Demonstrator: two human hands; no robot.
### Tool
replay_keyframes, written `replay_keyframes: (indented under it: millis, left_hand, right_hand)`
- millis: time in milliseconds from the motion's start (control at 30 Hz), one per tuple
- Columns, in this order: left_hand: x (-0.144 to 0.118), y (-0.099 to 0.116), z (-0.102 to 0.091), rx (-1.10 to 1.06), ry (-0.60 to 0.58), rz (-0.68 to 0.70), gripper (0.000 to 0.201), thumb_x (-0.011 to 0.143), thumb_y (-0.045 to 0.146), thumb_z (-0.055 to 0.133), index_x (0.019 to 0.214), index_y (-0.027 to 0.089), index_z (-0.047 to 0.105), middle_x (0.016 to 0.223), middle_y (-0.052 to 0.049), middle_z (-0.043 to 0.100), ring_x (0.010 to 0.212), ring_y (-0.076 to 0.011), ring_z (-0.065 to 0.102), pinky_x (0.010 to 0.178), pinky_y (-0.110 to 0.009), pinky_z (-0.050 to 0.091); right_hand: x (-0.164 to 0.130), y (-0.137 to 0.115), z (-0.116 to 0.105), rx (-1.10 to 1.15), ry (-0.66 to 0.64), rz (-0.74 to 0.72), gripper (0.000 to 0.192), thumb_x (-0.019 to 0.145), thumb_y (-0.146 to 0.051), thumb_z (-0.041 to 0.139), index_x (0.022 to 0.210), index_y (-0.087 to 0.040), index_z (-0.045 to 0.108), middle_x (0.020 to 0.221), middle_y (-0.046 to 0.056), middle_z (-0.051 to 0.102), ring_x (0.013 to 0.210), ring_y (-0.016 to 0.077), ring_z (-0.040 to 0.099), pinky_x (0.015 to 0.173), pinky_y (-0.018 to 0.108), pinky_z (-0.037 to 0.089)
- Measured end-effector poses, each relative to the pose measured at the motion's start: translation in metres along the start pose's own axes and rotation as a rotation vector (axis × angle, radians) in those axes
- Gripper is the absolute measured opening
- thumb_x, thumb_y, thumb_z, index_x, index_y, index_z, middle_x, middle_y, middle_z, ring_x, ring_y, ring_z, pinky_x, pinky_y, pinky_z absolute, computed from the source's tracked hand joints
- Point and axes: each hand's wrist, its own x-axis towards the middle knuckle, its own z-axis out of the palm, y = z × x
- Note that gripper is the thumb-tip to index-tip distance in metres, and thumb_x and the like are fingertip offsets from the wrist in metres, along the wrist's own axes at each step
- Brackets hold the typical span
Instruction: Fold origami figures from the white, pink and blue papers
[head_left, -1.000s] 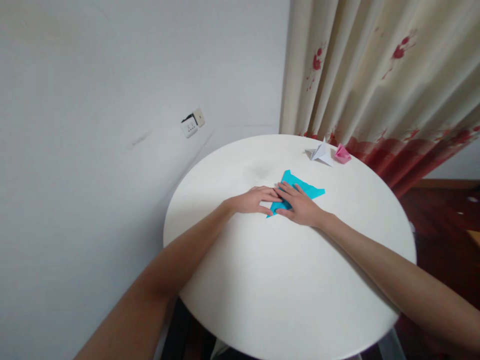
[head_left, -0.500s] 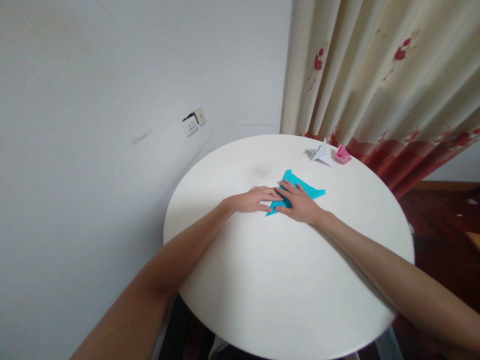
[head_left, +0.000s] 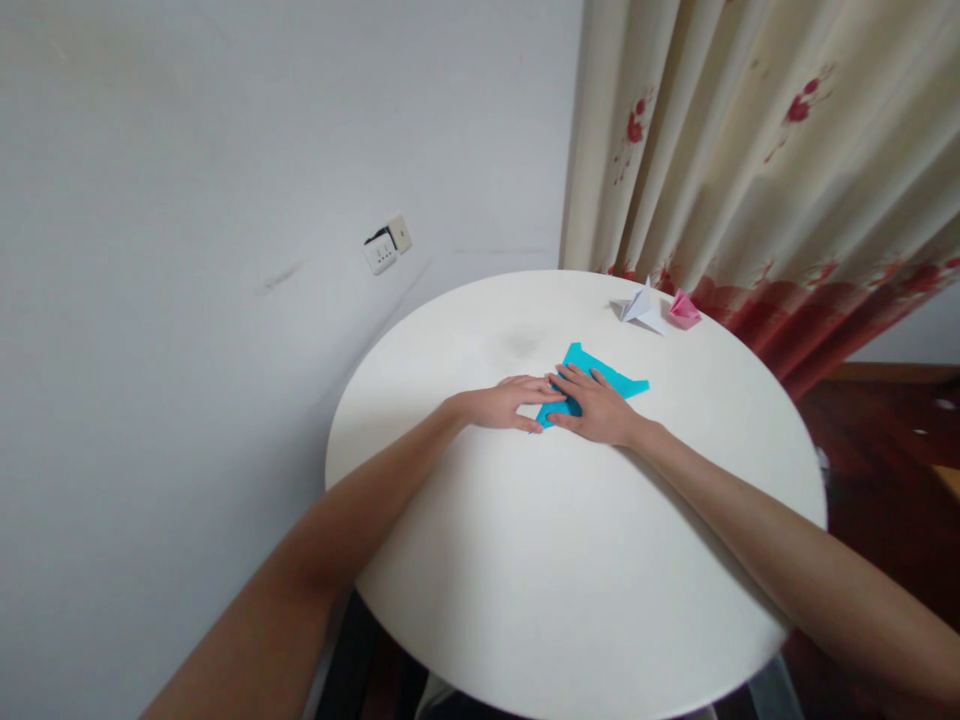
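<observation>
A folded sheet of blue paper [head_left: 611,376] lies flat on the round white table [head_left: 570,570], with pointed corners at the top, right and lower left. My right hand [head_left: 592,405] rests palm down on its middle, fingers stretched out and spread, hiding part of the sheet. From the left, my left hand [head_left: 510,402] reaches to the paper's left edge. Its fingers are extended and meet the fingertips of the right hand, while its thumb touches near the lower left corner.
At the table's far right edge stand a white folded paper figure [head_left: 641,308] and a pink folded paper piece [head_left: 684,310]. A wall with a socket [head_left: 381,253] is on the left. A flowered curtain [head_left: 720,150] hangs behind the table.
Both hands stay on the blue paper in nearly the same place. My left thumb covers slightly more of the lower left corner; the view has shifted a little.
</observation>
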Motion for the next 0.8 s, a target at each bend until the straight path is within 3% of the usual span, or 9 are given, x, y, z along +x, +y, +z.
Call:
replay_keyframes:
  millis: [233, 400, 500, 667, 733, 800]
  left_hand:
    - [0.001, 0.003, -0.003, -0.01, -0.023, -0.021, 0.075, 0.085, 0.048, 0.067, 0.151, 0.028, 0.036, 0.157, -0.011, 0.033, 0.148, -0.027, 0.021, 0.119, -0.044, 0.014]
    - [-0.005, 0.008, -0.012, -0.062, -0.145, -0.05, 0.085, 0.085, 0.048, 0.067, 0.155, 0.028, 0.023, 0.162, -0.01, 0.021, 0.151, -0.0281, 0.007, 0.12, -0.051, 0.005]
    - [-0.012, 0.007, -0.019, -0.119, -0.205, -0.047, 0.081, 0.087, 0.048, 0.064, 0.154, 0.027, 0.024, 0.161, -0.009, 0.025, 0.151, -0.0289, 0.008, 0.12, -0.052, 0.004]
    - [-0.013, 0.006, -0.019, -0.179, -0.014, -0.017, 0.054, 0.096, 0.04, 0.051, 0.147, 0.024, 0.042, 0.151, -0.011, 0.044, 0.142, -0.0231, 0.037, 0.118, -0.04, 0.024]
    - [-0.01, 0.008, -0.013, -0.114, 0.033, -0.029, 0.058, 0.095, 0.041, 0.052, 0.148, 0.02, 0.04, 0.154, -0.012, 0.039, 0.143, -0.0229, 0.034, 0.118, -0.038, 0.024]
    - [-0.007, 0.013, -0.005, -0.007, -0.007, -0.079, 0.062, 0.097, 0.042, 0.048, 0.152, 0.019, 0.032, 0.159, -0.012, 0.029, 0.149, -0.0239, 0.021, 0.12, -0.041, 0.017]
  right_hand:
    - [0.0, 0.0, 0.0, 0.003, -0.01, 0.006, 0.084, 0.088, -0.071, 0.045, 0.153, -0.019, 0.032, 0.16, 0.013, 0.025, 0.149, 0.0311, 0.018, 0.119, 0.056, 0.015]
    - [0.001, 0.0, 0.001, -0.008, -0.003, -0.002, 0.083, 0.088, -0.07, 0.044, 0.152, -0.018, 0.033, 0.16, 0.014, 0.026, 0.149, 0.0319, 0.019, 0.118, 0.057, 0.015]
    - [0.0, -0.001, 0.0, -0.014, -0.008, -0.009, 0.083, 0.089, -0.071, 0.042, 0.152, -0.018, 0.034, 0.16, 0.014, 0.025, 0.148, 0.0325, 0.019, 0.118, 0.058, 0.016]
    - [0.001, 0.0, 0.0, -0.019, -0.011, -0.009, 0.084, 0.089, -0.072, 0.041, 0.152, -0.018, 0.033, 0.16, 0.014, 0.026, 0.148, 0.0335, 0.02, 0.117, 0.058, 0.016]
    - [0.001, 0.001, 0.001, -0.02, -0.001, -0.008, 0.084, 0.088, -0.072, 0.042, 0.152, -0.018, 0.033, 0.159, 0.014, 0.026, 0.148, 0.0331, 0.02, 0.118, 0.057, 0.015]
    - [0.002, 0.002, 0.002, -0.014, 0.006, -0.005, 0.085, 0.088, -0.071, 0.043, 0.153, -0.017, 0.032, 0.159, 0.014, 0.027, 0.148, 0.0323, 0.021, 0.119, 0.056, 0.015]
